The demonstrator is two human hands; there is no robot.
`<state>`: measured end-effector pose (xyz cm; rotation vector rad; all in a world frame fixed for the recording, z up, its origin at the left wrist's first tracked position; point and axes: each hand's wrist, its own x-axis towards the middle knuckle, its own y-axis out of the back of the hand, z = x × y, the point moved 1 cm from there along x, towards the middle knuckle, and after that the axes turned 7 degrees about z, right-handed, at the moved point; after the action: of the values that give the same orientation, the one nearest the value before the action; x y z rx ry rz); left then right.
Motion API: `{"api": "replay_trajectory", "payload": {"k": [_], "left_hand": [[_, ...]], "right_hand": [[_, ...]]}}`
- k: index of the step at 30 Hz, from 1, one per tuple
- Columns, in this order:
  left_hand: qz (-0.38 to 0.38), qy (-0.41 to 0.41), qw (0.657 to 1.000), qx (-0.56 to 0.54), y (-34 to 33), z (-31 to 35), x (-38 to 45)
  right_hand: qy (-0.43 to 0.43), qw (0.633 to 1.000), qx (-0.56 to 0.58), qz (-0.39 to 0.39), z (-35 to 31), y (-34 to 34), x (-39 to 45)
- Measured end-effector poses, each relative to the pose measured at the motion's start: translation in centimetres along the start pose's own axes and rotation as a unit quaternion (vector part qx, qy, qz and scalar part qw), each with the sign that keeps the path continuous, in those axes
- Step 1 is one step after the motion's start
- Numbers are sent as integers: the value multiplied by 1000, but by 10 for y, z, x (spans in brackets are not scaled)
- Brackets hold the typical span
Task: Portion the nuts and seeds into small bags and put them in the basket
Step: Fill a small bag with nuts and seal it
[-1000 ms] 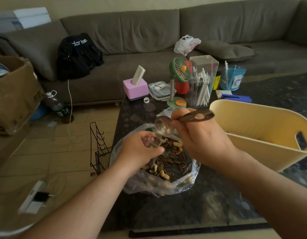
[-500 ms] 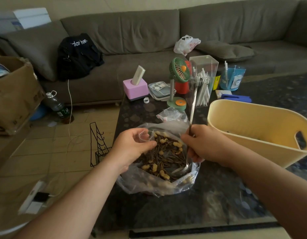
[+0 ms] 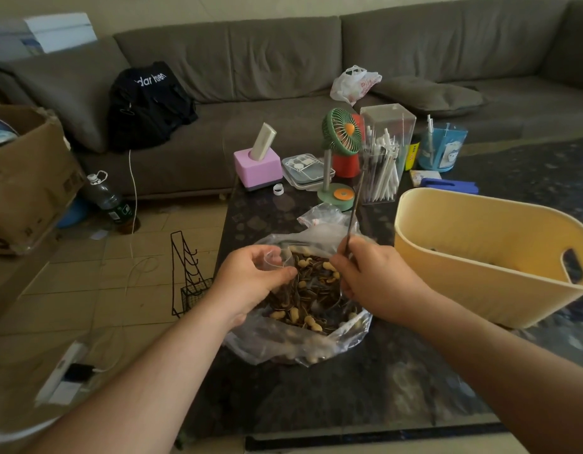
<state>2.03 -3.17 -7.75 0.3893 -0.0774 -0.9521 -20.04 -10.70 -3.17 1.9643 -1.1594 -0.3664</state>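
- Dark mottled stone counter [image 3: 365, 388]: carries all task items; at 2 o'clock stands the pale yellow plastic basket with a cut-out handle [image 3: 463, 267], its visible interior nearly bare, so by judgement most portions remain to be packed.
- Large clear plastic bag of striped sunflower seeds and pale peanuts [image 3: 303, 339]: at centre, mouth open upward, touching both hands; the mix lies heaped and loose and would likely spill if tipped.
- Right hand [image 3: 375, 283]: curled round the thin metal spoon handle [image 3: 354, 211]. One second ago the spoon bowl was raised at the small bag; now the handle points toward 12 o'clock and the bowl is down among the nuts, suggesting another scoop.
- Left hand [image 3: 251, 280]: pinches the small clear bag [image 3: 277, 258] open at 10 o'clock of the heap, as before.
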Motion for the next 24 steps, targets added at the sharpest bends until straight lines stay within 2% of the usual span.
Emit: {"api": "replay_trajectory", "payload": {"k": [5,11,16,20,22,24], "left_hand": [[10,28,999,-30,2,0,0],[49,4,998,-41,15,5,5],[26,-34,999,23,16,6,-1],[-3,1,1000,9,10,1,-1],[-10,18,1000,-11,8,-2,2],[-16,29,999,-23,6,-3,4]], "right_hand": [[-13,999,39,34,1,8,4],[84,994,-8,71,-3,5,4],[174,981,-66,61,-2,-15,2],[219,972,-74,48,-11,-28,-6],[226,971,-76,25,-16,-34,-12],[195,979,-59,7,-15,-38,-13]]}}
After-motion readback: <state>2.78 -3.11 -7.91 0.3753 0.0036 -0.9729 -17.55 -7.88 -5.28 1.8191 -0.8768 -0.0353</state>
